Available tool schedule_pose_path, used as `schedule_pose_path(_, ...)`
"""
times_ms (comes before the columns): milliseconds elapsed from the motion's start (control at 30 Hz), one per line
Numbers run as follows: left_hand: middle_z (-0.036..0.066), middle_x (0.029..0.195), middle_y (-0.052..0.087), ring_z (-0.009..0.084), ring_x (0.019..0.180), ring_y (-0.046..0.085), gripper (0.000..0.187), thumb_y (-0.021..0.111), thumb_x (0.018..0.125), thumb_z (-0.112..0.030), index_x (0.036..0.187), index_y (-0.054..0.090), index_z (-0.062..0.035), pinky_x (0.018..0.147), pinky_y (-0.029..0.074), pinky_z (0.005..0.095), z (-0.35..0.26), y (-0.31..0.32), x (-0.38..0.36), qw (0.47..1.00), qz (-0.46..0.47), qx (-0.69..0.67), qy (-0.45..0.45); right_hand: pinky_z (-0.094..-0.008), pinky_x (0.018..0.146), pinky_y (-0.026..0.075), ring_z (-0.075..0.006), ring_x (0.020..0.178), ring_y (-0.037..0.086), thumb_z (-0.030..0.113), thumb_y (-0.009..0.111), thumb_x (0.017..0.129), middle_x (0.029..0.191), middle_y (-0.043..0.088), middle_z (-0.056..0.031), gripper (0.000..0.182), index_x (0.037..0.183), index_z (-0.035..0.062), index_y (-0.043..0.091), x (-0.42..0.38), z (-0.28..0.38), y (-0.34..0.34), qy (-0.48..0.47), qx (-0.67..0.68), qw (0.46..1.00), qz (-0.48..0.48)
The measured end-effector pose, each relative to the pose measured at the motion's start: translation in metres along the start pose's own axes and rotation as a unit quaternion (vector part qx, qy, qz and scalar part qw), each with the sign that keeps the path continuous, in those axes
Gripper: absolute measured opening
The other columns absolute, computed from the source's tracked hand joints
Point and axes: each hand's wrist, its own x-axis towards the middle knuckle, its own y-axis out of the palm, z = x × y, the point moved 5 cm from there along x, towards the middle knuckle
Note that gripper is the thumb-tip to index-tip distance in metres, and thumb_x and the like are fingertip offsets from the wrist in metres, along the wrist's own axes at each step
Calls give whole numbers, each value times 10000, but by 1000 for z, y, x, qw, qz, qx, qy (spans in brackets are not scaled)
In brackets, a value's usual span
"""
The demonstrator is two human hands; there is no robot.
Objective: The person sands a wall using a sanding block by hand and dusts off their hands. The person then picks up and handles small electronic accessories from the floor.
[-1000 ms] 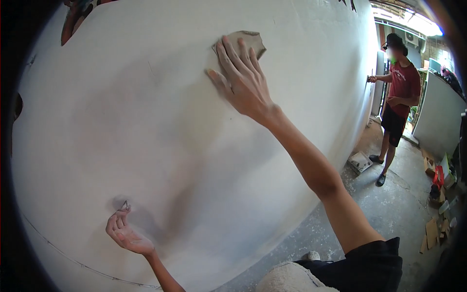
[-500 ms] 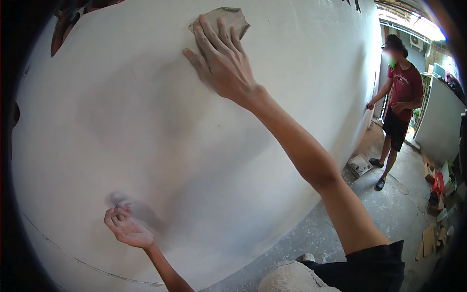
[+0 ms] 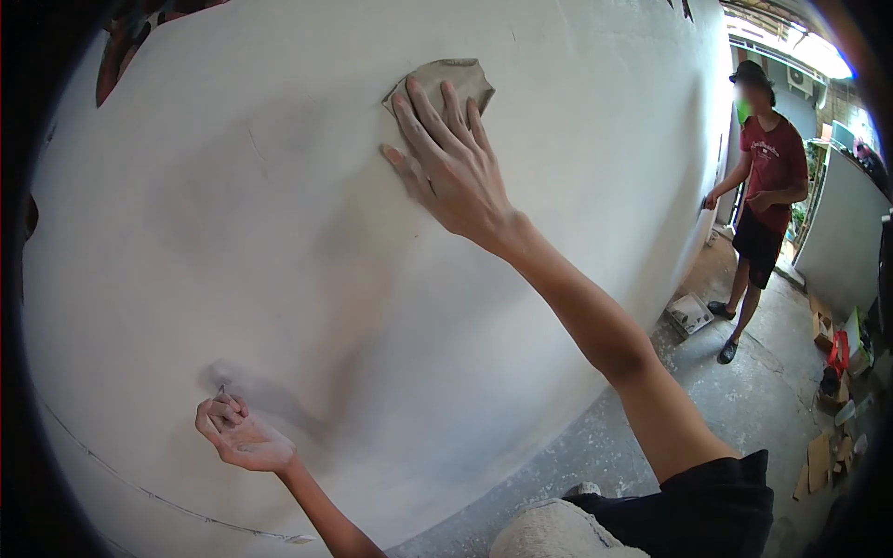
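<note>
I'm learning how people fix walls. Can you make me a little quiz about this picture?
1. True or false: the right hand presses a sheet of sandpaper flat on the white wall.
2. What do the left hand fingers do? A) lie flat on the floor B) curl by the wall C) hold a bucket
3. What colour shirt does the other person wear?

Key: 1 true; 2 B; 3 red.

Right hand (image 3: 453, 172) raised on an outstretched arm, fingers (image 3: 423, 98) spread flat; left hand (image 3: 237, 435) low, fingers curled.
</note>
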Motion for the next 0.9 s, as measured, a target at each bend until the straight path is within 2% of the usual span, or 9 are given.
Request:
schedule_pose_path(67,26,782,369,176,765,348,486,404,915,-460,1088,486,-14,705,310,309,2,-2,-2,1000,-5,24,3,-591,1080,288,-477,1326,361,377,513,968,1444,433,-181,509,1324,13,514,4,-2,4,-4,-10,1000,15)
schedule_pose_path(200,40,811,388,191,813,376,505,414,911,-473,1120,469,-17,726,319,312,4,-1,-6,997,-26,66,22,-583,1067,304,-478,1317,367,369,519,962,1430,446,-184,511,1329,14,498,56,-13,15,-34,10,997,-63)
schedule_pose_path(300,49,833,406,211,877,418,507,418,908,-474,1131,466,-21,762,336,321,12,-14,-8,997,26,68,33,-580,1062,317,-480,1316,367,356,515,966,1436,436,-189,514,1345,9,480,32,-9,10,10,17,999,-26)
schedule_pose_path(433,52,844,420,225,930,445,498,423,909,-462,1140,472,-24,798,346,331,10,-13,-11,999,34,26,5,-583,1086,287,-484,1334,346,359,494,980,1469,390,-201,520,1350,-5,470,-10,0,1,13,-2,999,29)
schedule_pose_path(500,54,846,422,232,979,459,495,431,907,-451,1155,476,-25,820,350,339,9,-10,-11,997,60,40,21,-584,1089,282,-483,1333,347,365,490,981,1472,385,-201,527,1351,-11,468,25,-6,13,-4,2,1000,-8)
schedule_pose_path(633,54,850,423,231,1000,461,492,431,908,-444,1165,478,-27,819,348,334,15,-14,-12,998,40,39,29,-585,1095,271,-485,1331,348,377,474,986,1464,386,-219,538,1344,-25,466,95,-15,21,-29,31,996,-76)
schedule_pose_path(700,52,858,424,234,1022,461,496,431,907,-443,1171,477,-26,827,344,331,16,-19,-13,997,58,42,38,-584,1094,276,-487,1329,349,375,473,986,1454,395,-227,534,1339,-26,469,85,-13,19,-35,31,995,-84)
schedule_pose_path(833,49,855,413,221,971,446,490,423,910,-438,1167,477,-25,820,336,326,11,-11,-16,999,36,31,15,-570,1101,274,-480,1332,349,374,453,990,1454,394,-227,540,1348,-30,460,33,-4,13,-2,1,1000,-25)
schedule_pose_path(900,48,855,407,215,954,438,490,416,915,-438,1166,475,-22,808,330,325,9,-9,-15,997,57,35,30,-568,1104,271,-476,1337,345,379,450,990,1459,389,-223,546,1353,-29,455,49,-6,18,2,-5,1000,-22)
